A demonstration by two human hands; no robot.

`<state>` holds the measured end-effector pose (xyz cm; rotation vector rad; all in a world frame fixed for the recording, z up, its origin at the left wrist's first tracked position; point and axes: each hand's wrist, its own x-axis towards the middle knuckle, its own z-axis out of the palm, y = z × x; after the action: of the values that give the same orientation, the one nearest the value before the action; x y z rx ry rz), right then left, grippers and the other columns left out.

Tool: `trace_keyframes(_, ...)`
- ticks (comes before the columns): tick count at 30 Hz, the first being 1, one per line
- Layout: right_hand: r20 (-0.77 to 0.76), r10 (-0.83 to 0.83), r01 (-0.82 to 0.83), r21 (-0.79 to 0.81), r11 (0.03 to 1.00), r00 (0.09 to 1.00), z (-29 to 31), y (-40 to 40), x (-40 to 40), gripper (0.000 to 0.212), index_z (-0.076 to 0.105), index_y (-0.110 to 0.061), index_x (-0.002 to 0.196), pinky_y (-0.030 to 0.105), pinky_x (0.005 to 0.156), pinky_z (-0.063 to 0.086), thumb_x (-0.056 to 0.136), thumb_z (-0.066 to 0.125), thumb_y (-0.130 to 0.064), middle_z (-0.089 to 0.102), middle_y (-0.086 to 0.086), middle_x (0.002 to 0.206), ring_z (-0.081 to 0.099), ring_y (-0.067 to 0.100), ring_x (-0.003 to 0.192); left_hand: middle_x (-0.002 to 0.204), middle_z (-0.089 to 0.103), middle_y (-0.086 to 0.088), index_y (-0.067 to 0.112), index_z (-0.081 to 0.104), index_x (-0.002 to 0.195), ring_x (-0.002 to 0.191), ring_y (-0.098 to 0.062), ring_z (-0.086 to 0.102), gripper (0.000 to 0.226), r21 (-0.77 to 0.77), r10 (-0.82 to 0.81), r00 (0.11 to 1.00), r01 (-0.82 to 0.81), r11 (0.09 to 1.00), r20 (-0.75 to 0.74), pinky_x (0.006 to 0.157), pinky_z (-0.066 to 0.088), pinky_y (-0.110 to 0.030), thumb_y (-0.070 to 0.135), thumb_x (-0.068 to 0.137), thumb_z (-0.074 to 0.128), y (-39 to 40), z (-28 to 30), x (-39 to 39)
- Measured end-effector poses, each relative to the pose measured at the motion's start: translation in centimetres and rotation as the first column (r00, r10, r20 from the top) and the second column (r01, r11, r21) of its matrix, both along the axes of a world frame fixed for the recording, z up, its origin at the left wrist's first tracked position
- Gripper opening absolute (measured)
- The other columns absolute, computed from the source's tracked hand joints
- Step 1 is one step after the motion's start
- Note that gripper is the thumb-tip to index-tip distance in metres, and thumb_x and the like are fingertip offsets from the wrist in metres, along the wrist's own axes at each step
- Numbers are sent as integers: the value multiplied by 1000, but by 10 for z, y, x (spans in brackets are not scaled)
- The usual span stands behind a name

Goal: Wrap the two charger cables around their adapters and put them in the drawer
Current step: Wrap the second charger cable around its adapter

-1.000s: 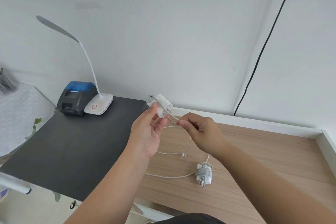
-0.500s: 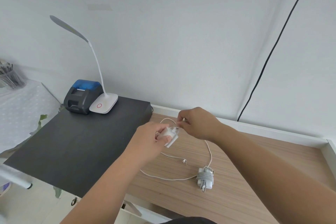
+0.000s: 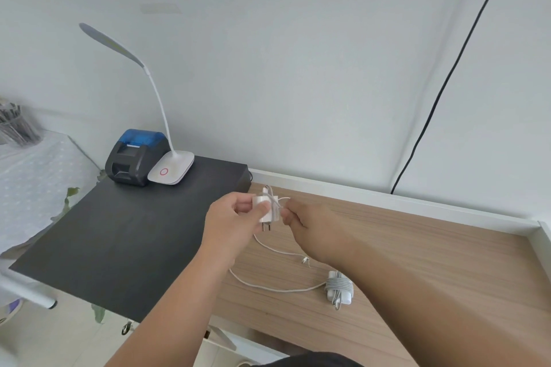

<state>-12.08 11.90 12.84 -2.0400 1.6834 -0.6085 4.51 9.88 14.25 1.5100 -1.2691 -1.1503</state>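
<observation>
Small white adapter (image 3: 267, 208), blocky, two metal prongs pointing down, thin white cable (image 3: 269, 247) looped once over it. Held in air above the wooden desk (image 3: 417, 262), near its back-left corner. Left hand (image 3: 235, 217) grips the adapter, thumb on front. Right hand (image 3: 310, 220) pinches the cable just beside it. Loose cable trails onto desk. Second adapter (image 3: 339, 289), white, grey cable coiled tight around it, lies on desk nearer the front edge.
</observation>
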Motion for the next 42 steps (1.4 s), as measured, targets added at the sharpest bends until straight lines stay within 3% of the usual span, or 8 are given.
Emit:
trace_keyframes(5, 165, -33, 37, -22, 999, 986, -5, 9, 7, 27, 51, -20, 85, 34, 63, 44, 101, 37, -36, 53, -4, 64, 48, 14, 59, 94, 72, -15, 5, 69, 98, 79, -19, 69, 18, 190, 126, 930, -63, 980, -346, 69, 59, -30, 15, 84, 74, -3, -3, -7)
trace_keyframes(8, 147, -26, 30, -28, 999, 989, -6, 15, 9, 25, 53, -21, 85, 12, 55, 34, 101, 37, -32, 47, -7, 59, 46, 0, 56, 85, 73, -9, 6, 66, 94, 79, -20, 70, 11, 243, 203, 850, -92, 966, -486, 68, 60, -27, 15, 88, 70, -4, 1, -10)
trace_keyframes(14, 250, -1, -2, 14, 1000, 968, -10, 17, 6, 26, 56, -19, 84, 8, 58, 36, 102, 40, -29, 51, -17, 55, 47, -7, 57, 70, 74, 2, 6, 67, 93, 64, -7, 72, 8, 300, 246, 738, -62, 952, -628, 57, 57, -20, 13, 93, 63, -2, 8, -9)
trace_keyframes(17, 239, 48, -57, 28, 998, 970, -12, 17, 8, 25, 53, -20, 86, 8, 56, 34, 102, 38, -29, 51, -31, 59, 49, -6, 59, 71, 75, 1, 6, 67, 91, 65, -9, 72, 9, 291, 246, 733, -68, 954, -635, 59, 58, -21, 12, 94, 61, -1, 8, -9)
trace_keyframes(25, 282, 113, -95, -76, 993, 953, -24, 17, 11, 26, 54, -16, 85, 13, 55, 34, 102, 39, -29, 51, -25, 61, 48, 0, 57, 94, 71, -9, 3, 65, 103, 88, -21, 69, 15, 236, 282, 776, -175, 956, -564, 72, 59, -26, 12, 92, 65, -2, 4, -3)
trace_keyframes(34, 267, 93, -94, -10, 996, 959, -38, 4, 0, 25, 50, -27, 82, 18, 56, 35, 101, 37, -34, 44, -8, 59, 43, 5, 56, 86, 74, -5, 7, 70, 95, 72, -11, 71, 14, 236, 184, 734, -32, 971, -654, 58, 56, -18, 17, 93, 61, 9, 14, 1)
trace_keyframes(38, 120, 121, -117, -42, 992, 985, -27, -15, -14, 31, 52, -25, 87, 27, 61, 46, 99, 34, -47, 53, -7, 62, 52, 4, 60, 85, 72, -9, 5, 70, 100, 70, -15, 66, 22, 201, -14, 819, 158, 967, -574, 58, 57, -18, 21, 87, 62, 17, 9, 6)
trace_keyframes(42, -164, 258, -269, -52, 962, 952, -11, -32, -21, 36, 56, -18, 92, 33, 61, 44, 99, 35, -46, 53, -6, 64, 51, 20, 65, 95, 74, -8, 13, 72, 105, 80, -18, 70, 18, 155, -213, 938, 262, 953, -275, 64, 56, -22, 13, 88, 67, 20, 9, 18)
